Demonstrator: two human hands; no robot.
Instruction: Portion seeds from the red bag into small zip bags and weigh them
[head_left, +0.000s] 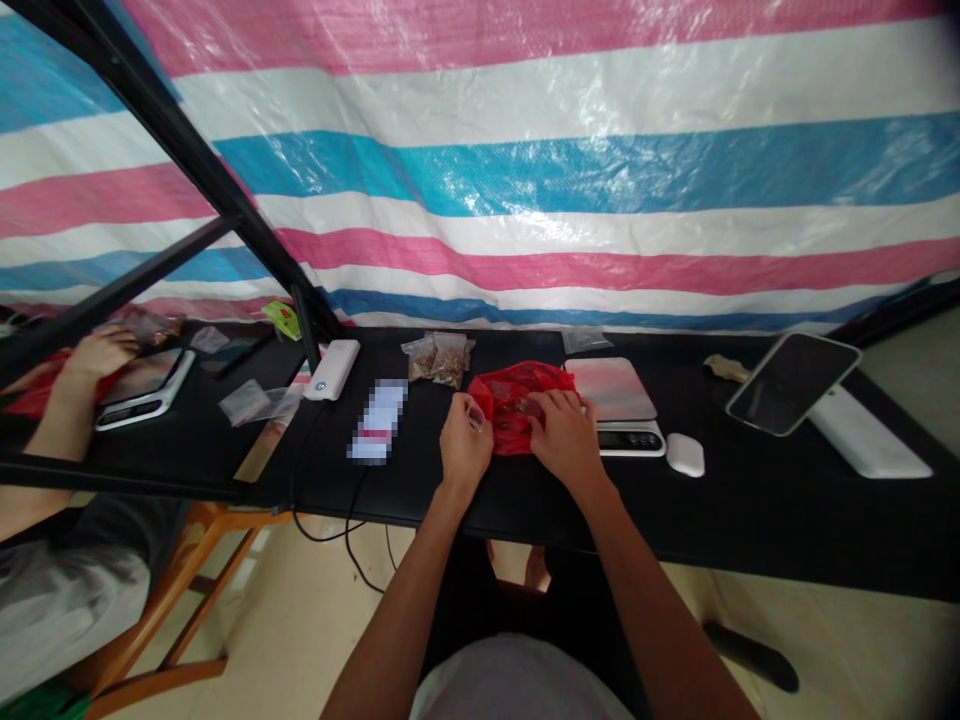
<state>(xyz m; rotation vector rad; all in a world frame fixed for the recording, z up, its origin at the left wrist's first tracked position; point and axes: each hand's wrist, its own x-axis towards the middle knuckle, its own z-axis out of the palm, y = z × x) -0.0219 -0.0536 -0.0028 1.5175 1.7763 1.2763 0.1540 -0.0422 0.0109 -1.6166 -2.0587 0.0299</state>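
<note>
A crumpled red plastic bag [517,380] lies on the black table between my two hands. My left hand [466,445] is closed on the bag's left edge, and a shiny, clear bit shows by its thumb and fingers. Over the right part of the bag, my right hand [566,435] has its fingers bent down into the red plastic. Its fingertips are partly hidden, and what they pinch cannot be made out. Just right of that hand stands a white kitchen scale [611,388] with a dark display. Small clear bags of brown bits [450,358] lie behind the red bag.
A phone [379,420] and white power bank [334,368] lie left, with cables hanging over the edge. Right are a white earbud case [685,455] and a propped phone [795,383]. Beyond a black frame bar [277,255], another person's hand [105,350] works near a second scale [146,390].
</note>
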